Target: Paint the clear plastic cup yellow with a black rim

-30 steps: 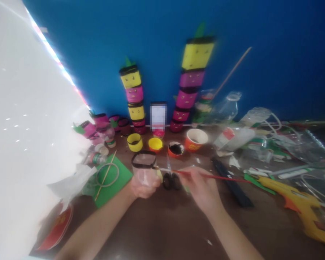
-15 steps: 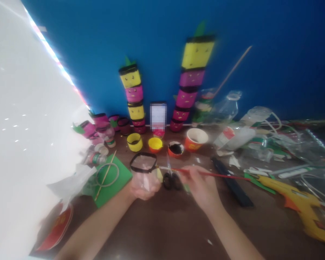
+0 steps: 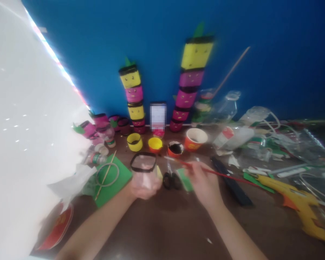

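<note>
My left hand (image 3: 144, 189) is closed around a clear plastic cup (image 3: 144, 173) with a black-painted rim. It looks like a cut bottle piece. In my right hand (image 3: 203, 180) is a thin red paintbrush (image 3: 227, 176), pinched near its front part, with the tip pointing left, apart from the cup and near the paint cups. Just beyond stand a cup of yellow paint (image 3: 155, 144) and a cup of black paint (image 3: 176, 148). Between my hands lie black-handled scissors (image 3: 171, 180). A small green paper piece (image 3: 186, 179) sits beside my right hand.
Behind, two stacked painted towers with faces (image 3: 136, 94) (image 3: 186, 86) stand at the blue wall. A white-and-red paper cup (image 3: 195, 139), clear bottles (image 3: 229, 106), a yellow glue gun (image 3: 300, 202) and a black strip (image 3: 231, 182) are right. Green sheet (image 3: 108, 180) lies left.
My right hand has moved slightly right and the brush tip has come away from the cup's rim, rising toward the paint cups. My left hand holds the cup in nearly the same place.
</note>
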Demonstrator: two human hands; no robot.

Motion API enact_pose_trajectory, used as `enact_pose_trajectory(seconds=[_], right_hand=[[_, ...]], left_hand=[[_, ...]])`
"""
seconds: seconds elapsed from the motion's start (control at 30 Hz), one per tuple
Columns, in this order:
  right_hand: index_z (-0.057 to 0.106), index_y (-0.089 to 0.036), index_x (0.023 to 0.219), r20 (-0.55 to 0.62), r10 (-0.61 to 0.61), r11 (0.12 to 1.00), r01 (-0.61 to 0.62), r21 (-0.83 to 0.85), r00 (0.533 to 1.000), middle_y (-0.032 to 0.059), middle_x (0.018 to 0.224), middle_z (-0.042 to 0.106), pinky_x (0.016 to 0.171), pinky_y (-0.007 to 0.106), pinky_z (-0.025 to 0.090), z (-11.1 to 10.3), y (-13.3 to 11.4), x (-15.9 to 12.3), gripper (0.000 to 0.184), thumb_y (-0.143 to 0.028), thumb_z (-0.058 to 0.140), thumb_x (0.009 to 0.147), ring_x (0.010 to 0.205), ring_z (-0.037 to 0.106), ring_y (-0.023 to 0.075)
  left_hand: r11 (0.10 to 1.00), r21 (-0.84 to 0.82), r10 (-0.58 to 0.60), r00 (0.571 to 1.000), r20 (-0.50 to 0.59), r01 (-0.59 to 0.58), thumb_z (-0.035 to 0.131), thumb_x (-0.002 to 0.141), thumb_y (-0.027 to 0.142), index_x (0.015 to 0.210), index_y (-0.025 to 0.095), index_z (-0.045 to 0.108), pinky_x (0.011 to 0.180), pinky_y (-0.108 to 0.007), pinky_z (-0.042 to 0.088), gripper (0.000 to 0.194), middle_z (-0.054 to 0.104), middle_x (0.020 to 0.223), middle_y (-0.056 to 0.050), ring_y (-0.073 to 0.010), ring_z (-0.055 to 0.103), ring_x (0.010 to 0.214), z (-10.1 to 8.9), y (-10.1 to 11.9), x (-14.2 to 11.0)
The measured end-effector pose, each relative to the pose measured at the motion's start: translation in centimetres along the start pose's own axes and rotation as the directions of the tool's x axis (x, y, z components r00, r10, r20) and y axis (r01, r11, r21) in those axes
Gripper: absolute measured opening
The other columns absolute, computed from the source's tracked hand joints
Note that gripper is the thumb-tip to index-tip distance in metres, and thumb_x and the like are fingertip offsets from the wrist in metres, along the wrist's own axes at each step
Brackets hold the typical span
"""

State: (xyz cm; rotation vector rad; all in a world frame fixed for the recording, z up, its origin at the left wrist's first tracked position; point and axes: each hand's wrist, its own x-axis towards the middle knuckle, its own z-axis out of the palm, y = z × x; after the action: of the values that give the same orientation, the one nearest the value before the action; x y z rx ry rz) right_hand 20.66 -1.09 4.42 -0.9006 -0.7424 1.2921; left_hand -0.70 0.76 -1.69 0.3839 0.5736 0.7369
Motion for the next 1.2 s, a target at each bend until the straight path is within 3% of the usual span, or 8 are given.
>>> enact_pose_trajectory(seconds=[0.1,0.2,0.3,0.43,0.6,0.7,0.97,1.2], right_hand=[[0.064,-0.018,0.067,-0.137,-0.096,0.995,0.099,0.018,0.986,0.0003,0.065,0.066,0.056,0.021,0.05,-0.3,-0.3,0.6,0.027,-0.04,0.077,0.059,0.056,0.06,0.0085],[0.061,-0.017,0.068,-0.263,-0.216,0.976,0.217,-0.027,0.94,0.0003,0.065,0.065,0.058,0.022,0.049,-0.6,-0.7,1.0,0.026,-0.04,0.074,0.064,0.057,0.06,0.0083],[0.06,-0.016,0.071,-0.325,-0.311,0.95,0.292,-0.108,0.893,0.0002,0.066,0.064,0.061,0.025,0.05,-0.9,-0.9,1.1,0.025,-0.039,0.068,0.07,0.056,0.06,0.0089],[0.06,-0.016,0.076,-0.298,-0.398,0.913,0.343,-0.222,0.868,0.0012,0.07,0.064,0.064,0.029,0.051,-0.8,-0.7,0.6,0.025,-0.04,0.065,0.073,0.056,0.06,0.0099],[0.06,-0.016,0.078,-0.194,-0.478,0.847,0.391,-0.359,0.857,0.0021,0.07,0.065,0.063,0.029,0.051,-0.2,-0.7,-0.7,0.024,-0.039,0.063,0.076,0.058,0.062,0.0125],[0.061,-0.017,0.08,-0.139,-0.479,0.849,0.417,-0.323,0.867,0.0023,0.068,0.066,0.062,0.03,0.051,0.0,-1.0,-1.2,0.02,-0.037,0.061,0.077,0.058,0.064,0.0141],[0.064,-0.018,0.086,0.096,-0.416,0.803,0.415,-0.428,0.904,0.0058,0.076,0.069,0.067,0.035,0.054,-0.8,-1.1,-1.8,0.015,-0.03,0.059,0.079,0.072,0.068,0.02],[0.065,-0.02,0.085,0.143,-0.4,0.754,0.413,-0.511,0.905,0.0049,0.077,0.07,0.066,0.034,0.056,-0.2,-1.3,-1.9,0.013,-0.03,0.06,0.079,0.07,0.069,0.0195]], left_hand=[[0.994,-0.089,-0.054,0.989,0.136,0.066,0.044,0.073,0.064,0.09,0.017,0.062,0.036,-0.022,0.035,0.053,0.06,0.057,-0.005,-0.0114,0.049,0.039,1.9,0.2,-0.5],[0.953,-0.128,0.286,0.956,0.068,-0.276,0.049,0.072,0.063,0.107,0.015,0.058,0.071,-0.029,0.05,0.06,0.065,0.103,-0.012,-0.019,0.063,0.085,3.8,0.0,-0.5],[0.895,0.071,0.441,0.897,-0.005,-0.44,0.063,0.068,0.052,0.109,0.02,0.056,0.092,-0.038,0.045,0.053,0.06,0.116,-0.01,-0.024,0.057,0.107,4.9,-0.4,-0.1],[0.766,0.333,0.619,0.77,-0.154,-0.55,0.07,0.066,0.043,0.112,0.026,0.046,0.082,-0.04,0.05,0.054,0.057,0.116,-0.006,-0.0214,0.064,0.092,5.2,-1.2,0.2],[0.542,0.553,0.811,0.566,-0.146,-0.633,0.077,0.058,0.029,0.11,0.027,0.039,0.085,-0.036,0.05,0.064,0.052,0.114,-0.004,-0.0199,0.059,0.1,5.2,-2.0,0.4],[0.497,0.583,0.848,0.502,-0.169,-0.643,0.076,0.06,0.027,0.112,0.029,0.036,0.087,-0.036,0.05,0.065,0.048,0.117,-0.005,-0.0205,0.055,0.107,5.1,-2.2,0.5],[0.452,0.576,0.87,0.48,-0.116,-0.681,0.071,0.066,0.027,0.115,0.029,0.036,0.097,-0.04,0.043,0.061,0.047,0.121,-0.006,-0.0216,0.049,0.117,4.6,-2.2,0.9],[0.453,0.561,0.868,0.485,-0.101,-0.693,0.071,0.066,0.025,0.114,0.028,0.037,0.097,-0.039,0.044,0.058,0.046,0.123,-0.006,-0.0207,0.047,0.119,4.5,-2.4,1.0]])
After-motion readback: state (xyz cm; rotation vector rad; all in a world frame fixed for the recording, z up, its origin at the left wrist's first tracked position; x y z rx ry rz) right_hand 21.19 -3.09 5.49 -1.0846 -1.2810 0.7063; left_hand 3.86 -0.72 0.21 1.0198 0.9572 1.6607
